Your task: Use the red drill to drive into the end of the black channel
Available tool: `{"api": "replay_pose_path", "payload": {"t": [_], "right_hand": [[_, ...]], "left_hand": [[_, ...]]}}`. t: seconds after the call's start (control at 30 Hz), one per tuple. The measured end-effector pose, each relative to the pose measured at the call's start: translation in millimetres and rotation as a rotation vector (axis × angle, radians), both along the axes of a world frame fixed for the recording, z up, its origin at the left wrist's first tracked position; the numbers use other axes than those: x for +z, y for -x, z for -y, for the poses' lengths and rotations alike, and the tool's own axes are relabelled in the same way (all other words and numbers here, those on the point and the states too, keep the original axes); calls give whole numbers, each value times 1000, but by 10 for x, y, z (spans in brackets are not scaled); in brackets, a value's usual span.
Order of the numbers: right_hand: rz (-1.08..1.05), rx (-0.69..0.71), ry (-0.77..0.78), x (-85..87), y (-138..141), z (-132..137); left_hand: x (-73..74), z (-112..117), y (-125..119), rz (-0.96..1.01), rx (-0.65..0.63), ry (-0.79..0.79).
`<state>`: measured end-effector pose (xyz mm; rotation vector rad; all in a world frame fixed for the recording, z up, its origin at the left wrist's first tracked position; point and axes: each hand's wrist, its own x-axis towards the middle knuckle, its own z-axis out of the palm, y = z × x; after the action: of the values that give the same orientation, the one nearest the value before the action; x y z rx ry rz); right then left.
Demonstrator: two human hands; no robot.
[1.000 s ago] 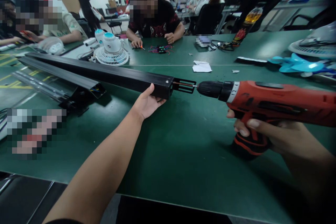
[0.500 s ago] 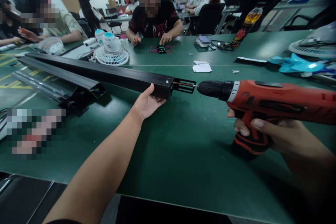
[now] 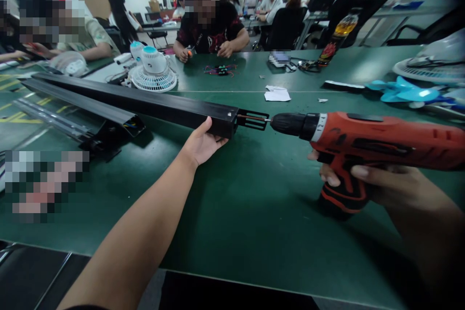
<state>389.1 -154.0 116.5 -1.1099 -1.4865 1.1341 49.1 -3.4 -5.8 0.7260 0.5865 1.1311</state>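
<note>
A long black rectangular housing [image 3: 174, 109] runs from the far left towards the middle of the head view. My left hand [image 3: 205, 144] grips its near right end, thumb on the side and fingers underneath. From that end a black slotted bracket [image 3: 256, 120] sticks out to the right. My right hand [image 3: 366, 179] is wrapped round the handle of a red and black cordless drill [image 3: 366, 138], held level and pointing left. The drill's long thin bit [image 3: 250, 117] reaches along the bracket to the housing's end; where its tip sits inside is hidden.
Left of the housing lie another black housing [image 3: 83, 104] and a metal rail [image 3: 51, 116]. Small white fans [image 3: 154, 70], paper scraps [image 3: 277, 93], blue fan blades [image 3: 401, 89] and a tilted bottle [image 3: 337, 38] lie farther back on the green table [image 3: 240, 232]. A co-worker [image 3: 210, 24] sits opposite with wires.
The whole view has shifted slightly, with everything a little farther left. My hands, the drill and the housing keep their places relative to each other. The co-worker's hand has lifted off the wires.
</note>
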Motion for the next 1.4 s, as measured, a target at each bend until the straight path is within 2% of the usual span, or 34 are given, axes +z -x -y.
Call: {"api": "replay_pose_path", "payload": {"t": [0.13, 0.37, 0.73, 1.17, 1.4], "right_hand": [[-60, 53, 2, -28, -72, -13], [-4, 70, 6, -78, -173, -65], [-35, 116, -44, -56, -134, -138], [-4, 249, -142, -10, -103, -173], [-72, 294, -82, -37, -93, -187]], "left_hand": [[-20, -10, 9, 4, -26, -20], [14, 20, 16, -7, -11, -23], [-4, 19, 21, -1, -10, -25], [-14, -1, 43, 2, -12, -9], [-13, -7, 43, 14, -4, 1]]}}
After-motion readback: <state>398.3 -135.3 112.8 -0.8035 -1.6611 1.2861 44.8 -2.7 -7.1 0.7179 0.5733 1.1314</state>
